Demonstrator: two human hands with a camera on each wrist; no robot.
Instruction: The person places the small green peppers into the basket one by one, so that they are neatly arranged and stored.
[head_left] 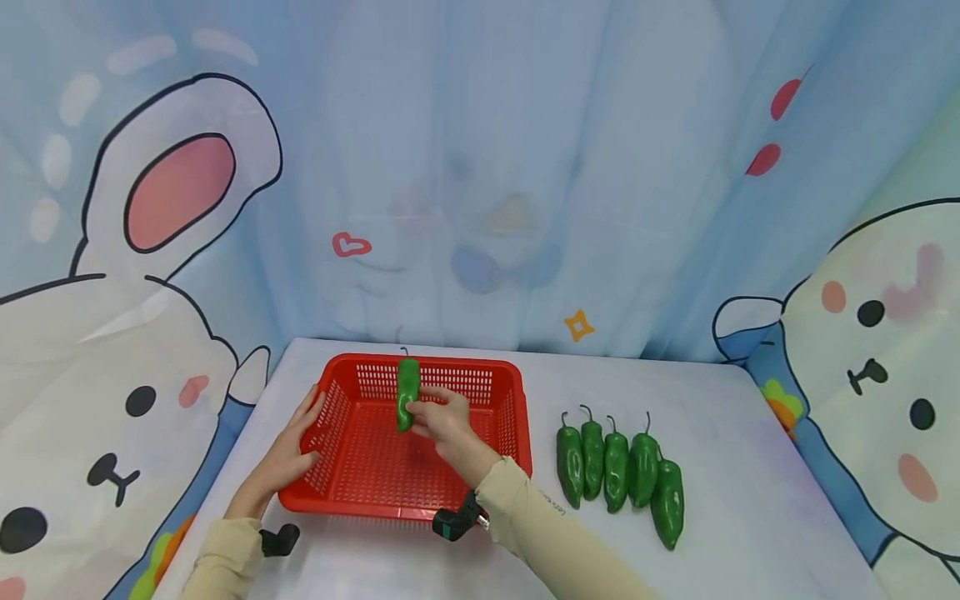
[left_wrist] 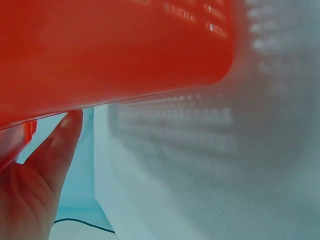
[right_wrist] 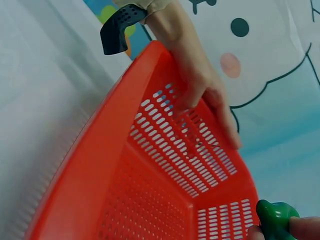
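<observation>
My right hand pinches a green pepper near its lower end, thumb and fingers on its side. That pepper is upright, stem up, over the inside of a red plastic basket. At the lower right of the right wrist view, the pepper's tip shows between the fingertips. My left hand holds the basket's left side, thumb over the rim and fingers along the outside. In the left wrist view, a finger of the left hand lies against the outer wall.
Several green peppers lie side by side on the white table, right of the basket. Behind the table hangs a blue cartoon curtain. Black wrist mounts sit below both hands.
</observation>
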